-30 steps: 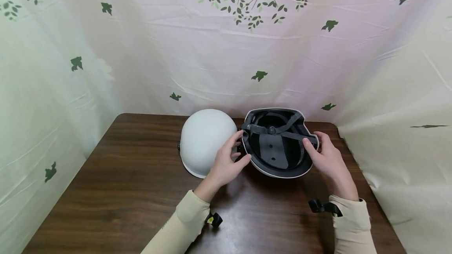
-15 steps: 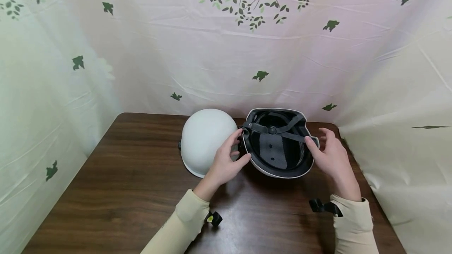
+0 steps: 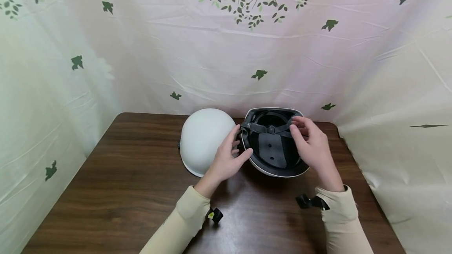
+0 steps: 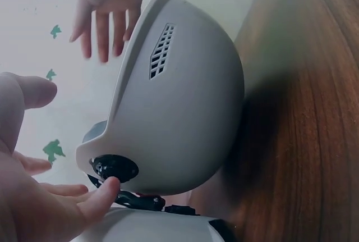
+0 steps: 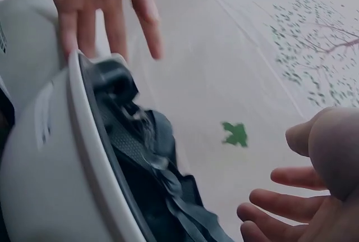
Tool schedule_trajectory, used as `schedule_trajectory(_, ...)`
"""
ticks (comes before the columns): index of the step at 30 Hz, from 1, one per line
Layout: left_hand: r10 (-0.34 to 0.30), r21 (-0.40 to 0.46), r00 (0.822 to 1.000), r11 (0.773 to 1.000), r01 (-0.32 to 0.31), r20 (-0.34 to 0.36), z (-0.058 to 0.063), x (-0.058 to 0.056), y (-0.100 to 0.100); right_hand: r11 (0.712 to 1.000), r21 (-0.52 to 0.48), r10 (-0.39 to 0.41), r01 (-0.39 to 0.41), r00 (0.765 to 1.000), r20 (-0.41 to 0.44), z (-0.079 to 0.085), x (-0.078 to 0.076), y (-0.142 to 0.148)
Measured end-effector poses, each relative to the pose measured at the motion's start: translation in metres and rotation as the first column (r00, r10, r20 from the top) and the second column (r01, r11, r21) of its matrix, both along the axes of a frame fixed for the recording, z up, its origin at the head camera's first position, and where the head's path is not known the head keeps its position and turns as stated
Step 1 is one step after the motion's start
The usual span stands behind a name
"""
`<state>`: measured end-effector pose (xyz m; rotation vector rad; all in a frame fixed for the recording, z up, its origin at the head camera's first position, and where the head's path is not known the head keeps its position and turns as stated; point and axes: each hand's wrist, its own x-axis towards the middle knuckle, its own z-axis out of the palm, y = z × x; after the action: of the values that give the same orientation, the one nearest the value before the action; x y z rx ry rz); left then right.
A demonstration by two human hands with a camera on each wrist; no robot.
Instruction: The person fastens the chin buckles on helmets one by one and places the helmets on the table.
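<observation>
A white helmet (image 3: 279, 175) lies upside down at the back right of the table, its black padding and grey chin straps (image 3: 259, 128) facing up. My left hand (image 3: 226, 162) is at its left edge with the fingers spread. In the left wrist view, one fingertip is at the black round knob (image 4: 115, 168) on the helmet's side; whether it touches cannot be made out. My right hand (image 3: 312, 144) hovers over the right part of the helmet, hiding some strap and rim. In the right wrist view its fingers (image 5: 286, 205) are loosely bent and hold nothing.
A second white helmet (image 3: 206, 140) sits dome up, close to the left of the overturned one. Both stand on a dark wooden table (image 3: 123, 191). Behind and at the sides hangs a pale curtain (image 3: 219, 58) printed with leaves and birds.
My right hand has left the overturned helmet's right rim and moved left and up, over its opening. The left hand has barely moved. Both helmets remain in place.
</observation>
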<state>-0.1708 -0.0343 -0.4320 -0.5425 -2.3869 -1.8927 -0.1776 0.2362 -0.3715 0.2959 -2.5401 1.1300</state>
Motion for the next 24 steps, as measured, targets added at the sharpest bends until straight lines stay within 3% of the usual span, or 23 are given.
schedule_trajectory(8,0.037,-0.03,0.999,0.999,-0.036,0.034,0.004,-0.012,0.013,0.983,0.049,0.169,-0.176,0.977,0.132,-0.007,-0.027,-0.027)
schedule_trajectory(16,0.049,-0.027,0.998,0.998,-0.048,0.039,0.005,-0.022,0.023,0.971,0.02,0.224,-0.238,0.938,0.263,-0.005,-0.042,-0.051)
schedule_trajectory(24,0.07,-0.045,0.995,0.997,-0.067,0.07,0.005,-0.026,0.028,0.941,-0.138,0.338,-0.309,0.87,0.36,-0.007,-0.049,-0.065)
